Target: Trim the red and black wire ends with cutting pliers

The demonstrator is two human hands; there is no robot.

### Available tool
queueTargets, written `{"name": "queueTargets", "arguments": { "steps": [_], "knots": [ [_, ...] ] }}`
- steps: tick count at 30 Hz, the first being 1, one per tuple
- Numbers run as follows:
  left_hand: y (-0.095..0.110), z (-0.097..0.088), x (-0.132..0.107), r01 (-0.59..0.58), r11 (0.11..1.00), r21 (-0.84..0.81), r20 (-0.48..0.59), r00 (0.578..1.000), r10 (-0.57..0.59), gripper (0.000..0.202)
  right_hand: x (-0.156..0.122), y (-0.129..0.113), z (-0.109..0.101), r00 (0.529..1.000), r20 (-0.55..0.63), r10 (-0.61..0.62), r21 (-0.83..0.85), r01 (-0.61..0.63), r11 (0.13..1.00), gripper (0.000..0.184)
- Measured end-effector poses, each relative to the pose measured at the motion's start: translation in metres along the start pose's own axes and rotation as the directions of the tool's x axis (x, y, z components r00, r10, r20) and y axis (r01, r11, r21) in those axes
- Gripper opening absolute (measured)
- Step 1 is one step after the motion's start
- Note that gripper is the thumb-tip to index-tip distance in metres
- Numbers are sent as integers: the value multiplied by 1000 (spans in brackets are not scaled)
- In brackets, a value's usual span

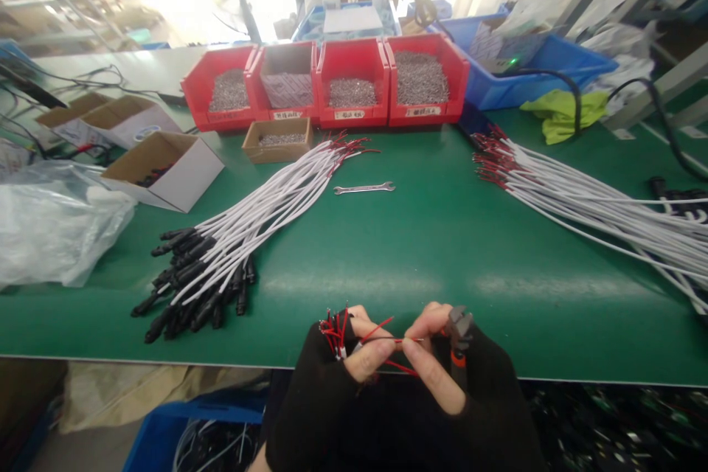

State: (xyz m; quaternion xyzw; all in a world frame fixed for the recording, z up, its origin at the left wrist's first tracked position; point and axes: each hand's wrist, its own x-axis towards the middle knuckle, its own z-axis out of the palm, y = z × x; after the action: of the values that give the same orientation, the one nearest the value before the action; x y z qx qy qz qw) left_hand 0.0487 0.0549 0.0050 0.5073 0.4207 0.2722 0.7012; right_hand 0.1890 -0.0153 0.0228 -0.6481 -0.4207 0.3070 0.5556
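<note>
My left hand [366, 360], in a black fingerless glove, is closed around cables with several thin red wires [333, 333] fanning out above it. A dark wire [381, 339] runs from its pinched thumb and finger towards the right. My right hand [431, 369], gloved the same way, pinches the wire's end between thumb and forefinger. Tucked in that right hand are wire cutters [460, 326] with an orange-red handle, jaws pointing up. The lower part of the cutters and the cables inside my left fist are hidden.
White cables [265, 199] with black connectors lie left; another bundle [597, 206] lies right. A wrench [365, 189] rests between them. Red bins [354, 99] of small metal parts line the back. Cardboard boxes [188, 173], a plastic bag [60, 225] and a blue crate [553, 63] flank them.
</note>
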Motion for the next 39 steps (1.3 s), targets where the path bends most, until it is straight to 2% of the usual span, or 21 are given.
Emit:
{"name": "queueTargets", "arguments": {
  "steps": [3,7,12,16,19,21,23,25,27,31,34,39],
  "knots": [
    [1,2,-1,59,997,40,-49,997,-57,19,2,-3,-3,999,-16,35,-19,-35,999,12],
    [1,4,-2,102,994,41,-53,994,-100,25,2,-4,-4,997,-38,64,-6,-64,998,12],
    [3,5,-2,74,992,102,-96,993,-64,26,-2,-2,1,996,-12,88,-57,-88,994,9],
    [3,4,-3,94,987,133,-123,989,-77,26,-6,-4,2,994,2,111,-99,-110,989,11],
    [6,3,-2,70,991,112,-78,995,-61,21,-8,-3,-4,985,7,174,-10,-174,985,13],
    [10,5,-2,60,995,81,-44,997,-56,20,-10,0,-10,974,67,218,145,-226,963,16],
    [15,9,-2,76,996,52,-67,995,-72,21,-15,3,-14,945,177,275,248,-313,917,24],
    [19,13,-3,97,995,30,-124,988,-93,22,-23,7,-15,909,260,325,237,-387,891,31],
    [22,16,-4,107,994,9,-153,983,-104,23,-31,10,-13,891,282,355,194,-415,889,34],
    [21,16,-6,113,993,22,-101,989,-110,21,-40,16,-8,891,222,395,172,-435,884,40],
    [20,13,-5,117,992,40,-41,992,-115,20,-36,12,-10,910,125,396,193,-414,890,33],
    [21,10,-3,113,991,74,30,993,-116,21,-17,-9,-12,974,-10,226,1,-226,974,13]
  ]
}}
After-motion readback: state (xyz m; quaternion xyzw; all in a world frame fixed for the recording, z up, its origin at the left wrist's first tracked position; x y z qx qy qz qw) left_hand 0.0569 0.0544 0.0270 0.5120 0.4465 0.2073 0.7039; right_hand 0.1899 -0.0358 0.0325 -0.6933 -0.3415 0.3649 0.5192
